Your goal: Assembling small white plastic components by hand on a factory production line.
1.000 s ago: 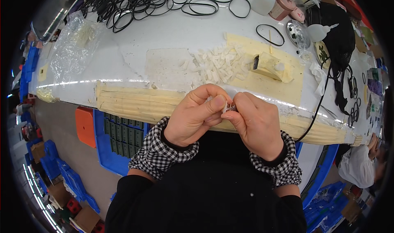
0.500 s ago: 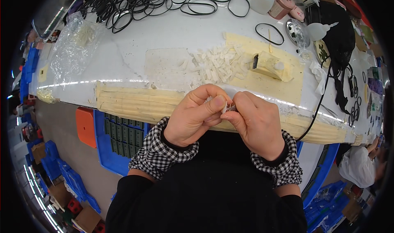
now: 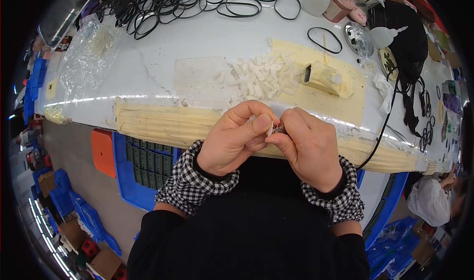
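Note:
My left hand [image 3: 241, 137] and my right hand [image 3: 312, 147] meet over the table's near edge, fingertips almost touching. Pinched in the left fingers is a small white strip [image 3: 270, 130], mostly covered by the thumb. Between the right thumb and forefinger sits a small greyish piece [image 3: 280, 129] against the strip; its kind is too small to make out. Just beyond the hands lies a loose pile of short cream-white strips [image 3: 264, 77]. Right of the pile stands a block wrapped in yellow tape [image 3: 326, 80], on a yellow sheet [image 3: 345, 105].
Black rubber belts [image 3: 163, 3] heap at the far left. A clear plastic bag [image 3: 91, 53] lies at left. Squeeze bottles [image 3: 316, 1], a pink tub [image 3: 339, 6] and a black cable [image 3: 382, 132] are at right. Below the table edge, a blue crate [image 3: 131, 196] holds dark green parts.
My right hand has shifted very slightly at the knuckles. Both hands keep the same pinch in the same place.

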`<state>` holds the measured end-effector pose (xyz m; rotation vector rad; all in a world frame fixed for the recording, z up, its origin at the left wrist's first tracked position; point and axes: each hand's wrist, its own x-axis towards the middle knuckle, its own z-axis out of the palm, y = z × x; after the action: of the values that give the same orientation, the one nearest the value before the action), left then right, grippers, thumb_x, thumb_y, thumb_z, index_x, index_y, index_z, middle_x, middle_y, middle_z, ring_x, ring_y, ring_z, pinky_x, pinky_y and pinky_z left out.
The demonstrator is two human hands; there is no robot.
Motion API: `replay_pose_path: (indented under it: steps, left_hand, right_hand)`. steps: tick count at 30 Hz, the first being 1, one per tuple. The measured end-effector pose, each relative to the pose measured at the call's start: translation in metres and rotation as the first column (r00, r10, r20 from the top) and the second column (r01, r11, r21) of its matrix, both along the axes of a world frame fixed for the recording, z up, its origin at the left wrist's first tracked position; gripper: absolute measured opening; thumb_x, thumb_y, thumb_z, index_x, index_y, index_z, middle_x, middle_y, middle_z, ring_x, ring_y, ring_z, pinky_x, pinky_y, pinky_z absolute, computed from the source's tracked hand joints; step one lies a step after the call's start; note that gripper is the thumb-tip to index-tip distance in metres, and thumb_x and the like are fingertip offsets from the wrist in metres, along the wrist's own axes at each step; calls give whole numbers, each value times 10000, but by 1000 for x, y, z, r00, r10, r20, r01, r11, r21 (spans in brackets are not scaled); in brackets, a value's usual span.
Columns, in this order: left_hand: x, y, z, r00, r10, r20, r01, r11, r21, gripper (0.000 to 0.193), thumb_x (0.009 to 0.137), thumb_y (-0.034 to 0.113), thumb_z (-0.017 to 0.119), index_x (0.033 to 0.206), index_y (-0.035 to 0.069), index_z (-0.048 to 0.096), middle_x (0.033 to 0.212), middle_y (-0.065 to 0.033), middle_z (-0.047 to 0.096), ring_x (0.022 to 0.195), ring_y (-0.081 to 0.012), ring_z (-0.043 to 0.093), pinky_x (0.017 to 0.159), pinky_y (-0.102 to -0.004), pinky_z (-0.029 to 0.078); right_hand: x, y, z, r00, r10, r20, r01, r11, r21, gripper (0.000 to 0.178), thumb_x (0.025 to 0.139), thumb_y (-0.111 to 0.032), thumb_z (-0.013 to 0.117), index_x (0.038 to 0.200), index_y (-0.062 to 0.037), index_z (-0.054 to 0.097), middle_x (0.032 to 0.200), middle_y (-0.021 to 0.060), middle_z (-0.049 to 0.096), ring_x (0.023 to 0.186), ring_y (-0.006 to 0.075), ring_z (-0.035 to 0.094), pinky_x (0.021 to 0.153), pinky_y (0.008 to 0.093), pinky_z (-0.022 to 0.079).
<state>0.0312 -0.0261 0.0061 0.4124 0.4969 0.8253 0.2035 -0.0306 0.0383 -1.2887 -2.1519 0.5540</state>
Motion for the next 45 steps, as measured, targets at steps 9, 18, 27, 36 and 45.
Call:
replay_pose_path:
  steps: [9,18,27,36,45]
  left_hand:
    - [0,0,0,1000,-3,-24,3,1000,2,120,949,153,536,975,44,580,684,41,472,547,-19,324,494,-174,269]
    - [0,0,0,1000,-3,-17,3,1000,1,117,947,151,539,968,46,585,682,42,473,545,-19,321,492,-175,267]
    - [-2,1,0,1000,-14,-6,14,1000,0,113,948,150,537,966,47,582,695,36,482,549,-20,325,497,-172,270]
    - [-11,4,10,967,243,-81,-242,970,21,126,972,157,466,954,43,518,860,-45,574,560,-24,337,514,-173,286]
    - [-18,7,17,948,305,-87,-306,952,4,168,982,185,414,1009,33,480,847,-26,448,595,-33,337,494,-165,271]
  right_hand:
    - [1,0,2,1000,7,2,-7,1000,-25,311,817,-378,628,797,-90,512,661,37,503,552,217,543,476,316,427]
    - [2,1,4,999,25,22,-24,999,-35,292,824,-370,627,813,-94,531,662,35,516,561,210,554,482,310,430]
    - [2,1,4,1000,11,16,-11,1000,-19,320,819,-387,624,799,-87,517,668,38,518,548,209,550,473,309,427]
    - [7,4,-6,977,-172,-127,165,984,-60,200,776,-187,704,866,-63,575,751,56,550,574,215,586,485,306,451]
    - [-14,16,-17,980,-182,81,179,983,38,243,713,17,656,940,-59,611,854,66,565,647,233,604,555,302,479]
